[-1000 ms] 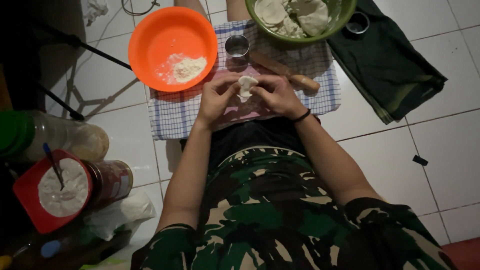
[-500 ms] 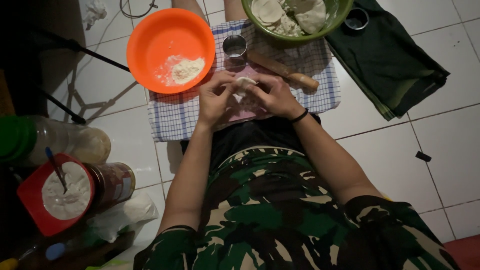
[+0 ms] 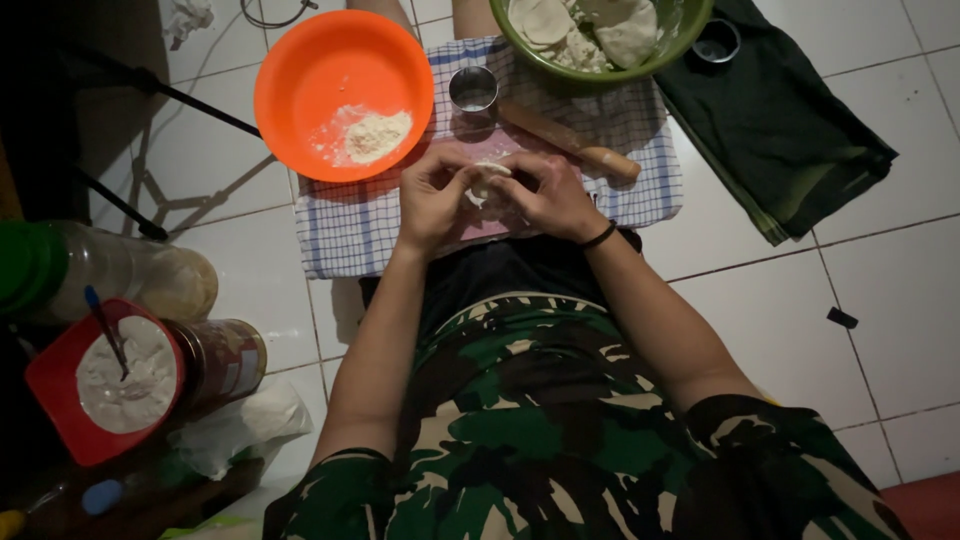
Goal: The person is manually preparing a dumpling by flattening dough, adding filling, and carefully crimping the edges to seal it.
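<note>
both hands' fingers [image 3: 462, 178] pinch a small dough piece [image 3: 490, 180] held between them over the checked cloth [image 3: 350, 225].

head cam | looks straight down, close over lap and tiled floor [image 3: 880, 290] (single view)
</note>
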